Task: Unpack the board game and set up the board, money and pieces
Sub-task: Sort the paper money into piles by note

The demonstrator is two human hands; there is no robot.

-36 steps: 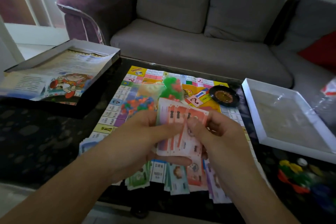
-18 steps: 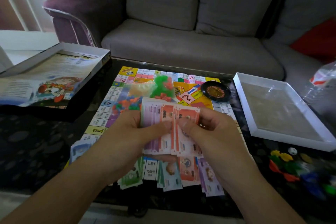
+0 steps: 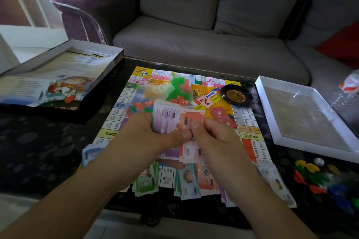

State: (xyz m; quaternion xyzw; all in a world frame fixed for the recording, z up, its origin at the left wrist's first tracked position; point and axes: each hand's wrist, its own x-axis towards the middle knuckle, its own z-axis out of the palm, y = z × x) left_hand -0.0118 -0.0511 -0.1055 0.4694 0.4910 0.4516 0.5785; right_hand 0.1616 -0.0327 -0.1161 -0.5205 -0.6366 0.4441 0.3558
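Note:
The game board (image 3: 250, 136) lies unfolded on the dark table. Above its middle, my left hand (image 3: 141, 136) grips a fanned stack of purple and orange play money (image 3: 172, 116), and my right hand (image 3: 215, 137) pinches the top orange note with thumb and fingers. Sorted money piles (image 3: 187, 182) lie in a row along the board's near edge. Two bags of small plastic pieces, one green and red (image 3: 179, 90), one multicoloured (image 3: 139, 105), rest on the board. A black roulette wheel (image 3: 236, 95) sits at the board's far right, and a red card deck (image 3: 223, 116) lies beside my right hand.
The box base (image 3: 58, 81) with a printed sheet stands at the left. The white box lid (image 3: 303, 114) lies upturned at the right. Loose coloured tokens (image 3: 314, 176) and a die (image 3: 319, 161) sit at the near right. A grey sofa (image 3: 204, 44) runs behind the table.
The fan of notes has been pulled tighter between my hands, with purple notes now showing at its left. The red card deck has come into sight beside my right hand.

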